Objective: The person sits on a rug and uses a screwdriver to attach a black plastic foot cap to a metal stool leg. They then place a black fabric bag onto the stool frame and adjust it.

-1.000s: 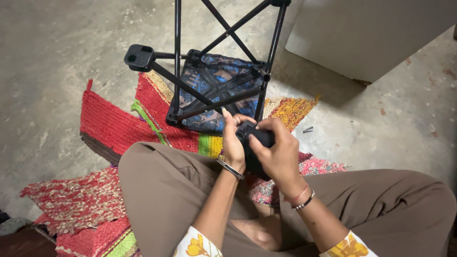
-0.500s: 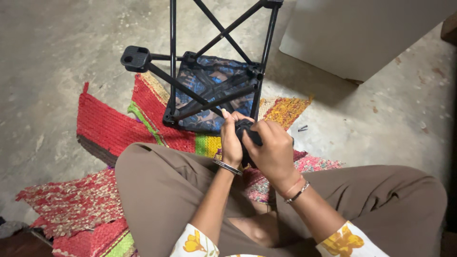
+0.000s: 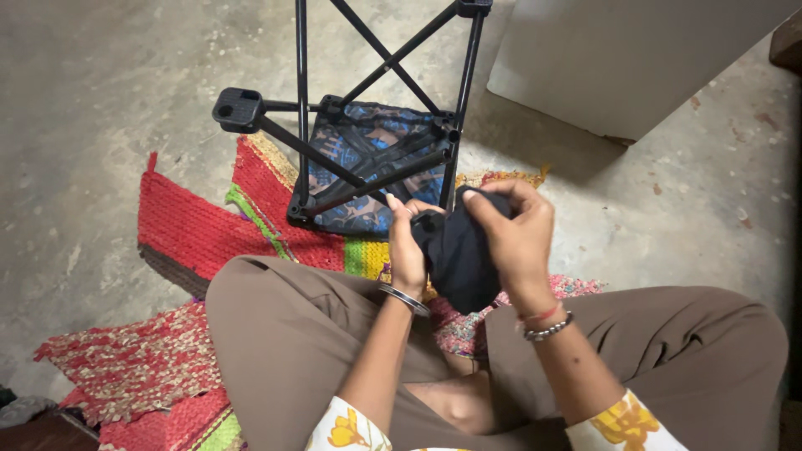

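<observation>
- We found the left hand (image 3: 407, 250) and right hand (image 3: 515, 238) both clamped on a black pouch (image 3: 458, 259) above the lap.
- The stool (image 3: 368, 159) lay overturned on the rug (image 3: 188, 230), frame unfolded, not yet packed.

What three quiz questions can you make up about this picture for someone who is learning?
1. True or false: both hands, the left hand and the right hand, grip the black cloth pouch.
2. Which thing lies under the black metal folding stool frame? A) the red woven rag rug B) a wooden table C) a cardboard sheet
3. Fill in: the person's crossed legs wear ____ trousers.

Key:
1. True; each hand pinches the pouch from its own side.
2. A
3. Brown
</observation>
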